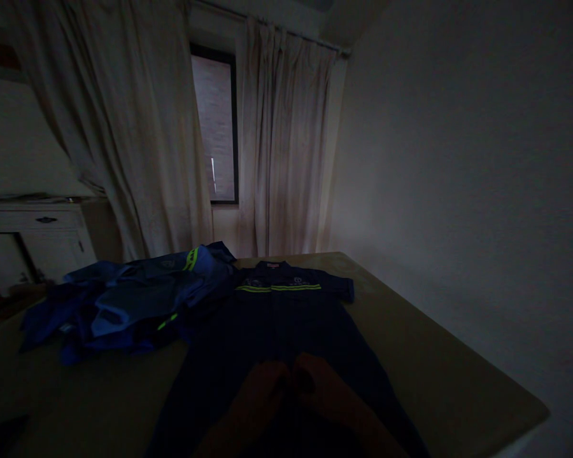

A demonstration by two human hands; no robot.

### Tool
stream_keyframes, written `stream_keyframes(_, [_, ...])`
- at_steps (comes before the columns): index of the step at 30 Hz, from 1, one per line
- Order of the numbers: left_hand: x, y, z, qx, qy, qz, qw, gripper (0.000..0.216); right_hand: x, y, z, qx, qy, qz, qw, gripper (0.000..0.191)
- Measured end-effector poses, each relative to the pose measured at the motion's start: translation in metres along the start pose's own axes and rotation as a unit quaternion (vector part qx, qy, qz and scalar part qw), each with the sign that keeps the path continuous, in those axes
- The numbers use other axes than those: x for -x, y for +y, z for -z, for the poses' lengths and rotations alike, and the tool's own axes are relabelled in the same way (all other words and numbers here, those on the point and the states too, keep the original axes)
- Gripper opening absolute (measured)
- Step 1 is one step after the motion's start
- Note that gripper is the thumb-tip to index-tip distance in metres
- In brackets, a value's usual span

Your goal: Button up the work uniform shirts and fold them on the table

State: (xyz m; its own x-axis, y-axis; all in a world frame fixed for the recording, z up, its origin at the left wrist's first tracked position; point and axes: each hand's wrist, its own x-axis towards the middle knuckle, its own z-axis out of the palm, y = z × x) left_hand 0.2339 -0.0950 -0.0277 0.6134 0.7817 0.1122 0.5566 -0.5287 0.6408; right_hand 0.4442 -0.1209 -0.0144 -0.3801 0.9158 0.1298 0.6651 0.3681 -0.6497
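A dark navy work garment [286,318] with a yellow-green reflective stripe lies spread flat on the table [434,369], collar toward the window. My left hand [262,385] and my right hand [319,381] rest side by side on its lower middle, touching each other. The room is very dim. The fingers look curled against the cloth, but I cannot make out whether they grip it.
A heap of brighter blue garments [124,305] with reflective stripes lies on the table's left half, overlapping the navy one. Curtains [286,146] and a window stand behind. A white cabinet [33,235] is at far left. A bare wall runs along the right.
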Motion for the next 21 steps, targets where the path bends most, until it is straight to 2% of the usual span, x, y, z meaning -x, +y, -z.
stream_keyframes(6, [-0.002, -0.002, -0.004, -0.042, 0.012, 0.019, 0.999, 0.03, 0.001, -0.003, 0.002, -0.003, -0.007, -0.045, 0.999, 0.021])
stream_keyframes(13, [0.001, 0.005, 0.002, -0.102, 0.003, -0.016, 0.995, 0.023, 0.001, -0.006, 0.004, 0.007, -0.011, -0.032, 0.999, 0.023])
stream_keyframes(21, [0.0, 0.006, 0.005, -0.13, -0.017, -0.021, 0.991, 0.03, 0.001, -0.012, 0.008, 0.003, -0.016, -0.04, 0.999, 0.022])
